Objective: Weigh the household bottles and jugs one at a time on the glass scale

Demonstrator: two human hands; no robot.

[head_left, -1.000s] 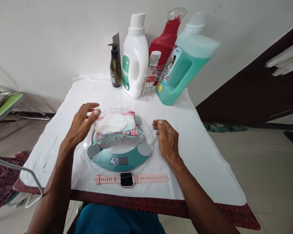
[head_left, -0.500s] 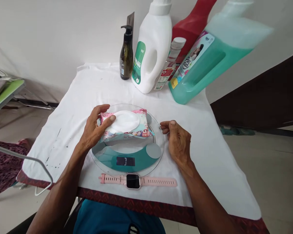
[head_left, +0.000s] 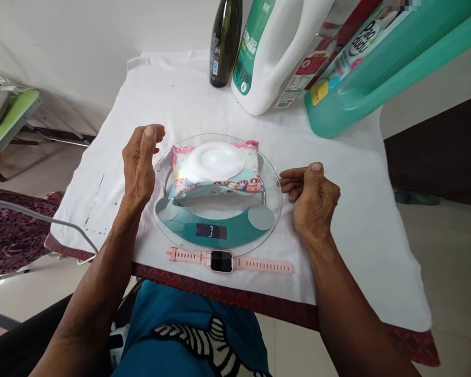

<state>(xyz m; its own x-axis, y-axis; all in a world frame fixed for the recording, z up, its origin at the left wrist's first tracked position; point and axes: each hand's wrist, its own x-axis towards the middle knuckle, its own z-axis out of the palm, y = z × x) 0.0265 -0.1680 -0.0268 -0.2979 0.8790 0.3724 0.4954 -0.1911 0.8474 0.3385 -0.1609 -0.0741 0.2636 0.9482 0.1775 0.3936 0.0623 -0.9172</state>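
A pack of wet wipes (head_left: 215, 162) with a white lid lies on a round glass scale (head_left: 180, 222) with a teal band and a small display. To the left of the pack, my left hand (head_left: 139, 165) is raised with nothing in it, its thumb up and fingers loosely bent. My right hand (head_left: 314, 201) rests at the scale's right edge, fingers stretched toward the glass and thumb lifted, holding nothing. A pink smartwatch (head_left: 222, 261) lies flat in front of the scale, its strap spread out.
Along the back of the white cloth (head_left: 141, 94) stand a dark bottle (head_left: 224, 47), a white jug (head_left: 265, 63) with a green label, a clear bottle (head_left: 308, 65) and a large teal jug (head_left: 384, 73). A grey cable (head_left: 63, 215) curves at the left. A green-topped table (head_left: 21, 112) is beyond.
My left hand has let go of the wipes pack and moved up and left. The pack stays on the scale. The view has tilted down; my right hand remains beside the scale.
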